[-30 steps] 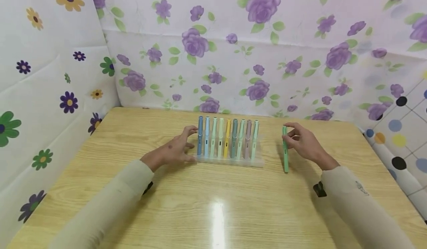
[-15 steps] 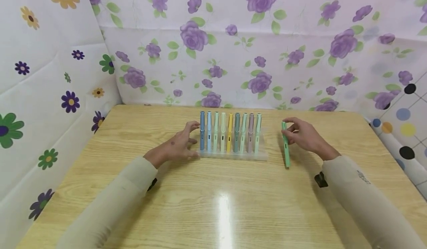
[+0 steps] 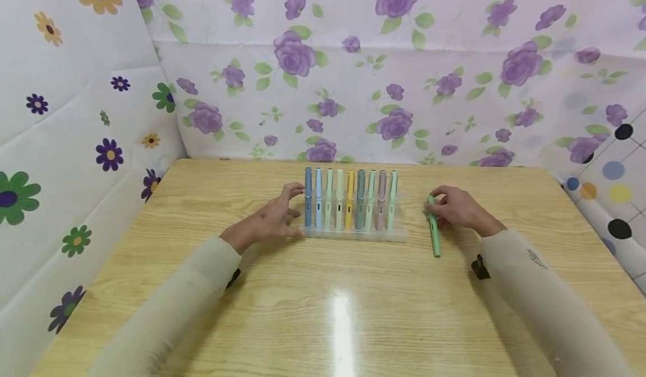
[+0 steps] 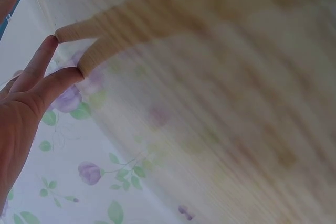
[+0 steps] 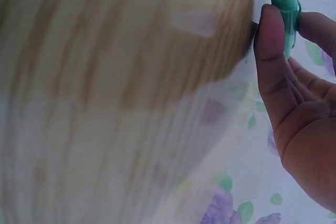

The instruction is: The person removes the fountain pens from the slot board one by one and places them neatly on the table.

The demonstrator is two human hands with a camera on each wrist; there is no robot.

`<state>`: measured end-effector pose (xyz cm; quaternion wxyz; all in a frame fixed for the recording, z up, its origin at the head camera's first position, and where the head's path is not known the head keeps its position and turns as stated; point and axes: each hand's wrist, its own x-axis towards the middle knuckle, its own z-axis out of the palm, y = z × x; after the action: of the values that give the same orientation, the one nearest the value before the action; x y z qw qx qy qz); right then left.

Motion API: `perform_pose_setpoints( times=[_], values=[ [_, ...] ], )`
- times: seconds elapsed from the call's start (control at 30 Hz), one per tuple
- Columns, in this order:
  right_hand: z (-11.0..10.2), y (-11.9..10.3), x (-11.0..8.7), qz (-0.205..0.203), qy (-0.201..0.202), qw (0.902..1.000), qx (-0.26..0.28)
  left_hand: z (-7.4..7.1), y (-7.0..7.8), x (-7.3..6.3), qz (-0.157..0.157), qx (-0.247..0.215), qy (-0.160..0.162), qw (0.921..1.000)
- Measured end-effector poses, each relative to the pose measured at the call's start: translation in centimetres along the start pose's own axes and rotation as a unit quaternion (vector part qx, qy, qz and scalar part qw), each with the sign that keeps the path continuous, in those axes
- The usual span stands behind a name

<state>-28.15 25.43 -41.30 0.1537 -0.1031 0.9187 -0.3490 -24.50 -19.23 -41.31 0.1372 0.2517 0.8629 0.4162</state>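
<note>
A clear pen stand [image 3: 353, 234] holds a row of several capped pens, from a blue pen [image 3: 308, 197] at its left end to a pale green pen [image 3: 392, 200] at its right. My left hand [image 3: 270, 220] is at the stand's left end, its fingers spread and their tips right at the edge. In the left wrist view, fingertips [image 4: 79, 72] meet their reflection in the glossy surface. To the right of the stand, my right hand [image 3: 456, 207] pinches a green pen [image 3: 434, 234] near its upper end between thumb and fingers. The pen's lower end points toward me, close over the table.
The glossy wooden table [image 3: 282, 304] reflects a bright light near its front. A white cloth with purple flowers [image 3: 323, 85] hangs along the back, and another flowered cloth [image 3: 75, 141] covers the left side. Dotted cloth [image 3: 613, 192] lines the right edge.
The right hand and the upper end of the green pen have come down toward the table. My left hand stays at the stand. The head view has shifted slightly.
</note>
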Motion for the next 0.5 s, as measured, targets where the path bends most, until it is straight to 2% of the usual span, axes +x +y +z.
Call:
perform_pose_setpoints(
  times=[0.5],
  values=[
    [0.46,-0.51,0.53,0.024,0.002,0.9993,-0.028,-0.13,-0.09,0.17,0.003,0.012,-0.002,0.9999]
  ],
)
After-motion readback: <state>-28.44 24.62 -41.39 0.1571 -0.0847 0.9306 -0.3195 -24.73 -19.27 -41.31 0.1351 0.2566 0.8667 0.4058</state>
